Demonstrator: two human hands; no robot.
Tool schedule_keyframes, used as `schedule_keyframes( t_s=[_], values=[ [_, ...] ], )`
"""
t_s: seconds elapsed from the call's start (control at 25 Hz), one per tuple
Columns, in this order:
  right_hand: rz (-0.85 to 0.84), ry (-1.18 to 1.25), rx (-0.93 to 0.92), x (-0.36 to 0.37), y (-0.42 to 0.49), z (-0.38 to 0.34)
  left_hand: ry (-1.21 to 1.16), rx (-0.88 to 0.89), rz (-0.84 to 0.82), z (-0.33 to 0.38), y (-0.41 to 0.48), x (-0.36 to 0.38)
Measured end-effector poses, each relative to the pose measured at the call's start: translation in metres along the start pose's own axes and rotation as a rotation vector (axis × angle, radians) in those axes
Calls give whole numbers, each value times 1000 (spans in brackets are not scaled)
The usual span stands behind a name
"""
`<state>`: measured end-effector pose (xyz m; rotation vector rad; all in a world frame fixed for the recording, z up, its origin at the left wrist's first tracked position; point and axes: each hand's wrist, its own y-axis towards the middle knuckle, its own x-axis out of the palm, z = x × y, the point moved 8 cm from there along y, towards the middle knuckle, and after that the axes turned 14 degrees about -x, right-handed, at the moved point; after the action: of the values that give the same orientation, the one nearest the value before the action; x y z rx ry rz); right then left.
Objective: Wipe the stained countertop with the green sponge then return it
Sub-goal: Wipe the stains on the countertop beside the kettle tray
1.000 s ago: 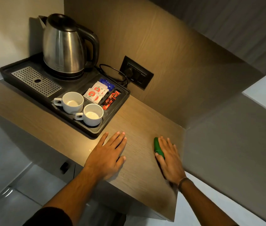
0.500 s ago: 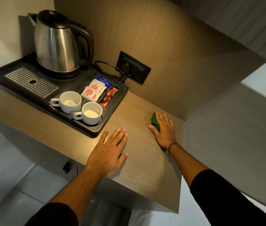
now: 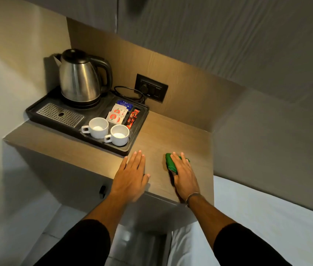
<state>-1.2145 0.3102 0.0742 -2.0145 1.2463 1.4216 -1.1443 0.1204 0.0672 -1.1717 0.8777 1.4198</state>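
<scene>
A green sponge (image 3: 170,162) lies on the wooden countertop (image 3: 163,131), near its front right. My right hand (image 3: 185,176) lies flat on top of the sponge and presses it down, so only its left and far edges show. My left hand (image 3: 131,176) rests flat on the countertop to the left of the sponge, fingers together, holding nothing. No stain stands out on the wood in this light.
A black tray (image 3: 138,129) fills the left of the counter, with a steel kettle (image 3: 81,81), two white cups (image 3: 98,127) and sachets (image 3: 118,115). A wall socket (image 3: 151,90) with a cord sits behind. A grey wall borders the right side. A white bed lies below right.
My right hand has slid the sponge from the back of the counter toward the front edge. The camera has pulled back and up. My left hand has stayed flat in place.
</scene>
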Motion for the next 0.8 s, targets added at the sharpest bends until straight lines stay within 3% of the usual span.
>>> schedule_keyframes(
  t_s=[0.2,0.36,0.68,0.8],
  values=[
    [-62,-44,-130,9,-40,-75,-8,-137,71,-54,-87,-22],
    [-98,-95,-382,28,-75,-163,4,-307,101,-100,-192,-23],
    [-270,-18,-842,114,-210,-360,-7,-748,122,-194,-473,14],
    [-358,46,-930,152,-276,-436,-21,-941,123,-225,-588,21]
  ],
)
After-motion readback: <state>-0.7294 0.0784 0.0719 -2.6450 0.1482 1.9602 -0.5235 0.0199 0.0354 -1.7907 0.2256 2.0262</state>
